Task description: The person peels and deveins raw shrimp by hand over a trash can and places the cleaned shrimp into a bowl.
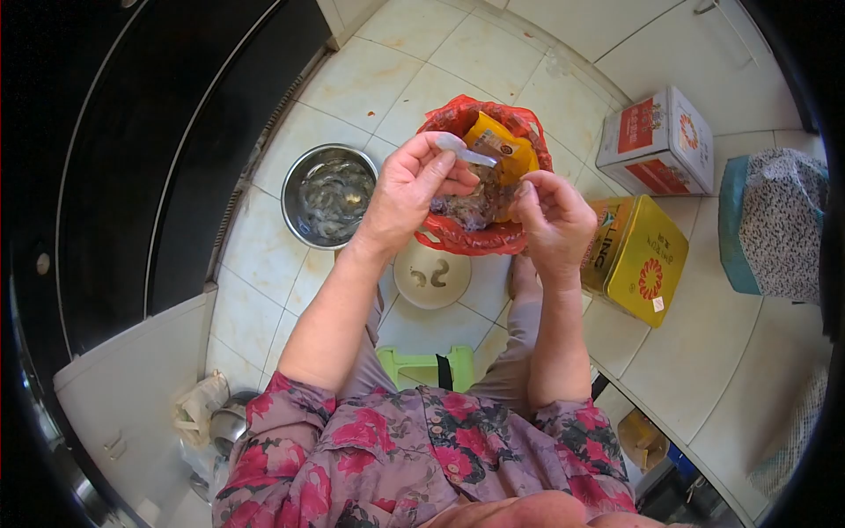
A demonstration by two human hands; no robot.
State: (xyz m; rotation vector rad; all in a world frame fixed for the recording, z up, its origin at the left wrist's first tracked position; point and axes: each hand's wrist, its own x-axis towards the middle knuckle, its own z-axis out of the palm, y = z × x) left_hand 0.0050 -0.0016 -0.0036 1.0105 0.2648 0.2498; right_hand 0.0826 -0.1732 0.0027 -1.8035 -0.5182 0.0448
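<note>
Grey shrimp [476, 157], upper middle, pinched by the left hand [407, 189], is likely light, soft, slippery (grip its thick end). The right hand's [554, 214] fingers press together.

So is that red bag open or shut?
Open: the red bag has its mouth spread wide, and you can see a yellow packet inside it.

Stretches both forearms [327, 319] forward, pinching with left hand [407, 187] and likewise with right hand [557, 217], near it but not touching.
</note>
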